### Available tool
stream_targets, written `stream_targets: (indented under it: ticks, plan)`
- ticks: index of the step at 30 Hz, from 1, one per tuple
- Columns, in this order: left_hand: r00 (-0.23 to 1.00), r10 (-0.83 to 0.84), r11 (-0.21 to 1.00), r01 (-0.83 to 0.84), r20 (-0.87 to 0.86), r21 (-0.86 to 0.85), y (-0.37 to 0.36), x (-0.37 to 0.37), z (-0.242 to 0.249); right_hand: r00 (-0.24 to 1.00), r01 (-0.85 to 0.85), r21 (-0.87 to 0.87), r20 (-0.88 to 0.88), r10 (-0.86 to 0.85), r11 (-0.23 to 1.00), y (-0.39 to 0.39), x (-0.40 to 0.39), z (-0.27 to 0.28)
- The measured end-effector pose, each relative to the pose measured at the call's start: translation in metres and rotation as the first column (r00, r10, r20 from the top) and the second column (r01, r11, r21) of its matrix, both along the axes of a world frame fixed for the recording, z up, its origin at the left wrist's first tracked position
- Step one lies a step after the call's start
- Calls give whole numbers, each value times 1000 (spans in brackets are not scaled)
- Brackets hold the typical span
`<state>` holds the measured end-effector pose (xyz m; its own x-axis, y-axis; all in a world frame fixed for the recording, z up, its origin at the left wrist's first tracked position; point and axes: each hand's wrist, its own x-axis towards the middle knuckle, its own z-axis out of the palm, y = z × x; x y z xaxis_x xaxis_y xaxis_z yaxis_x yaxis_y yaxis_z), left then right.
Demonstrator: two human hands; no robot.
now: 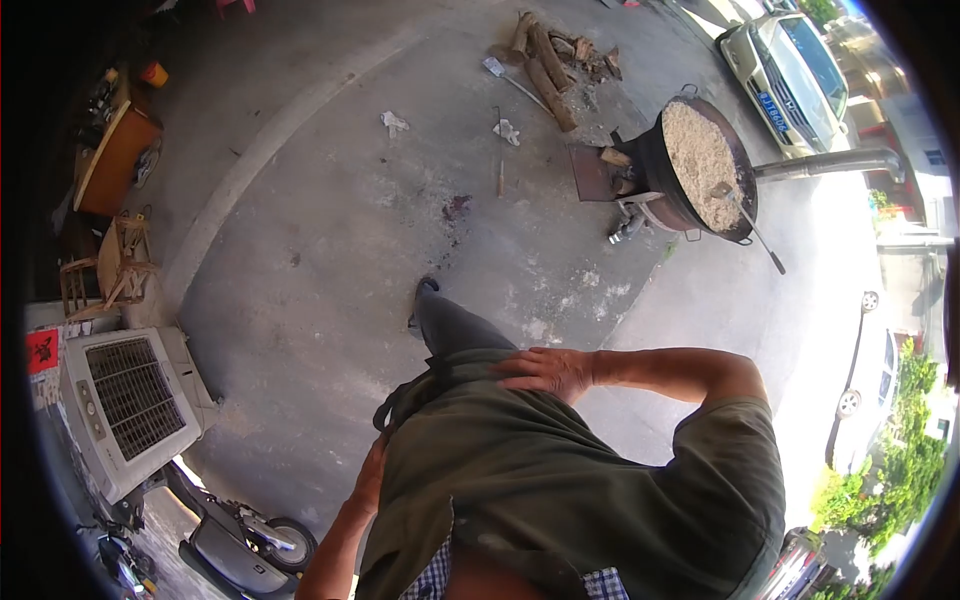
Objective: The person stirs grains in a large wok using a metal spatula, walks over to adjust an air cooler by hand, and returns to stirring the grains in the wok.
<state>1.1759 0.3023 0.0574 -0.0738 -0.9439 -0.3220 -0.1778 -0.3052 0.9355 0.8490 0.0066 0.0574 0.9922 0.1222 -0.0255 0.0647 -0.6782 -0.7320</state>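
Observation:
My right hand (548, 372) lies flat on the front of my dark green shirt (560, 470) near the waist, fingers apart, holding nothing. At the other side of my waist is my left hand (372, 475), its fingers hidden behind the shirt. A dark strap (388, 408) hangs near it. Beyond my legs, a large round wok (652, 165) full of pale, crumbly food (697, 150) sits on a stove. A long-handled spatula (750, 222) rests in it, its handle sticking out over the rim.
Split logs (548, 75), a shovel (515, 85) and white cloths (395, 123) lie on the concrete. A metal flue (830, 165) runs right from the stove. At left are an air cooler (130, 400), a wooden chair (122, 262) and a scooter (235, 550). Cars (790, 75) stand at right.

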Motion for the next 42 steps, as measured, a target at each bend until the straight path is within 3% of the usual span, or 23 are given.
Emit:
stream_targets:
  ticks: [2,4,5,7,9,11,13,16,18,21,24,27,29,32,38,42]
  plan:
    - [931,235,931,-133,-279,339,-43,23,37,1000,-24,-3,-16,24,1000,-25,38,5]
    - [869,377,832,-166,-319,529,-55,55,52,999,-50,36,3,49,998,-48,75,12]
    - [893,359,819,-162,-272,551,-53,73,32,998,-60,50,1,60,997,-60,89,16]
    - [964,211,891,-122,-160,437,-48,103,8,995,-91,49,41,89,995,-76,114,17]
    - [999,-30,983,22,41,181,-40,124,6,995,-93,63,47,90,994,-83,131,19]
    - [994,-98,977,88,46,195,-45,144,9,998,-62,84,18,61,995,-83,144,23]
    - [972,-205,977,195,117,88,-54,163,2,999,-34,91,0,34,995,-85,153,24]
    - [878,-281,927,353,387,-128,-38,203,-13,994,-21,54,104,15,998,-75,182,19]
    - [794,-271,879,435,544,-196,-44,232,-3,999,6,20,48,-7,1000,-62,198,23]
    - [834,-384,863,477,396,-167,-52,287,18,995,93,41,32,-94,995,-35,236,31]
    - [813,-450,849,518,370,-107,-41,349,27,991,131,25,-12,-131,991,1,282,21]
    - [836,-398,852,489,377,-187,-8,415,23,989,149,7,-9,-149,989,41,343,18]
    - [834,-406,848,496,373,-187,14,455,26,980,194,85,-65,-189,977,75,383,27]
    - [815,-459,827,537,354,-164,31,507,32,968,248,61,-51,-246,967,122,409,8]
    - [858,-453,812,509,241,-285,69,557,24,955,287,87,-109,-277,954,180,446,12]
    - [782,-541,778,605,311,-168,82,572,39,938,334,125,-139,-316,934,212,451,14]
